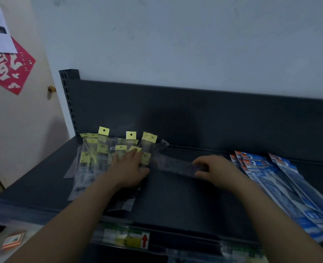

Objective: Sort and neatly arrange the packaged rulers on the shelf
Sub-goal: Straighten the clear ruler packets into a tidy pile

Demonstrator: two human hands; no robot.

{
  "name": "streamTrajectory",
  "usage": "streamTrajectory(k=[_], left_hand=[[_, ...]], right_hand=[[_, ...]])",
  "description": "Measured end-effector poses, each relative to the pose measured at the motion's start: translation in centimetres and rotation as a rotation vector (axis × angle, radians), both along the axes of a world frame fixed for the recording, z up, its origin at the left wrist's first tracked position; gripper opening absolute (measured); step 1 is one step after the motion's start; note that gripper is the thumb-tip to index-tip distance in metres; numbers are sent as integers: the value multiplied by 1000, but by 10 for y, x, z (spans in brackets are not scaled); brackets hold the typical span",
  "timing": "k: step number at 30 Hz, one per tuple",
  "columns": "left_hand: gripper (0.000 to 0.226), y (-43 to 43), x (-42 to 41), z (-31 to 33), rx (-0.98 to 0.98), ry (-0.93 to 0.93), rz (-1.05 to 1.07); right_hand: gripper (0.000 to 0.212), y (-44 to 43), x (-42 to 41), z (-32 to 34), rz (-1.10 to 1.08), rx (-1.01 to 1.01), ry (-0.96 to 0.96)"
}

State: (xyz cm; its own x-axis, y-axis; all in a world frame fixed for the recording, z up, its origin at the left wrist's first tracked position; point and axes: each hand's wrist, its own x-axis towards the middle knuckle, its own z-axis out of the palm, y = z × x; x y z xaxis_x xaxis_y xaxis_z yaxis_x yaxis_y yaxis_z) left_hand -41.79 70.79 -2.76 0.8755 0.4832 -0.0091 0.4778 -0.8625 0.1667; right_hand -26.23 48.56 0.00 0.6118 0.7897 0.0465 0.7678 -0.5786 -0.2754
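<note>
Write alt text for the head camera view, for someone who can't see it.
A person's left hand presses flat on a messy pile of yellow-tagged ruler packs on a dark shelf, while the right hand pinches one clear ruler pack beside it. Blue ruler packs lie fanned at right.

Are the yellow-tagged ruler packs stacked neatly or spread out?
Spread out: the yellow-tagged ruler packs overlap at differing angles under the left hand.
</note>
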Motion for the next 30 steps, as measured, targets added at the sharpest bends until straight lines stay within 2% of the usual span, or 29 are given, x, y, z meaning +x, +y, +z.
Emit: streamTrajectory(k=[2, 4, 7, 11, 13, 15, 18, 21, 24, 27, 30], left_hand=[[87, -8, 3, 5, -22, -117, -9], [94, -19, 11, 8, 25, -185, -126], [78, -36, 30, 11, 36, -150, -286], [33, -39, 54, 8, 29, -160, -315], [29, -35, 58, 7, -87, -190, -280], [29, -36, 62, 5, -170, -202, -293], [31, -46, 68, 1, -248, -166, -379], [38, -49, 68, -2, -202, -95, -404], [45, -43, 64, 0, -111, -50, -342], [46, -44, 66, 0, -153, -139, -301], [47, -49, 77, -2, -173, -210, -274]], right_hand=[[32, 0, -4, -10, 1, -79, 8], [38, -4, -3, -15, -58, -18, 24], [46, -11, 0, -13, -187, 84, 35], [39, -27, 5, -20, -347, 268, 151], [34, -35, 7, -29, -396, 405, 242], [43, -39, 3, -35, -413, 518, 333], [66, -39, -1, -39, -352, 472, 408], [72, -39, 2, -40, -303, 437, 393], [58, -40, 7, -40, -245, 369, 350], [35, -37, 16, -41, -216, 366, 351], [26, -41, 30, -39, -244, 382, 369]])
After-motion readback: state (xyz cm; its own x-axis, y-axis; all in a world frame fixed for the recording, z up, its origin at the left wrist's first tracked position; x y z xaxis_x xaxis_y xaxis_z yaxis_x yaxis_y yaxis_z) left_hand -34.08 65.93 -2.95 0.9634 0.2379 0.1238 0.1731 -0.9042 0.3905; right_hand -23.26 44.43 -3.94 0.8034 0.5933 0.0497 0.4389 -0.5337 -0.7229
